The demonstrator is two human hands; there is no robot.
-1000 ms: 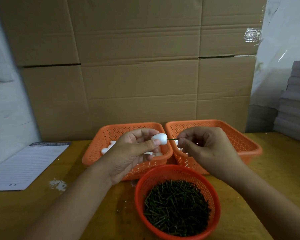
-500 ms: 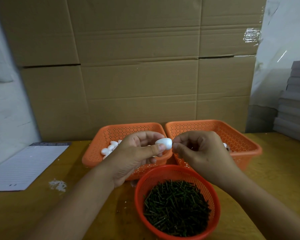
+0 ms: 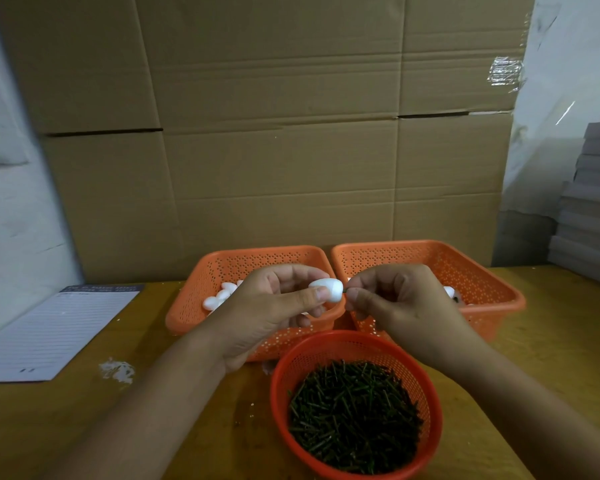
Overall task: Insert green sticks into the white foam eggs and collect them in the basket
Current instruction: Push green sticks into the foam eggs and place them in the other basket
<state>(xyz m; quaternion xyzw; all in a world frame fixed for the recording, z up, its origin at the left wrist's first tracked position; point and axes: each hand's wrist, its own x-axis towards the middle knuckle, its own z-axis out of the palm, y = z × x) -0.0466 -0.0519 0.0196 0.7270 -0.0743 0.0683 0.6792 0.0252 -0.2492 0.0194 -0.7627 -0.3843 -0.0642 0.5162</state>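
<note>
1. The left hand [image 3: 267, 306] held a white foam egg [image 3: 326, 290] pinched between thumb and curled fingers [image 3: 314, 295], above the gap between the two rectangular baskets.
2. The right hand [image 3: 402, 299] pinched a green stick [image 3: 345, 291] between thumb and forefinger — only a short length showed, its tip at the egg's right end.
3. The left orange basket [image 3: 201, 306], toward the counter's far edge, contained loose white eggs [image 3: 219, 296].
4. The right orange basket [image 3: 482, 289] stood just beside it — a few white pieces were visible inside, partly hidden by the right hand.
5. A round red basket [image 3: 430, 393] near the counter's front edge held a heap of green sticks [image 3: 354, 414].
6. A lined pad [image 3: 49, 334] lay at the counter's left edge.
7. A cardboard wall [image 3: 274, 133] stood behind the counter [image 3: 84, 427].
</note>
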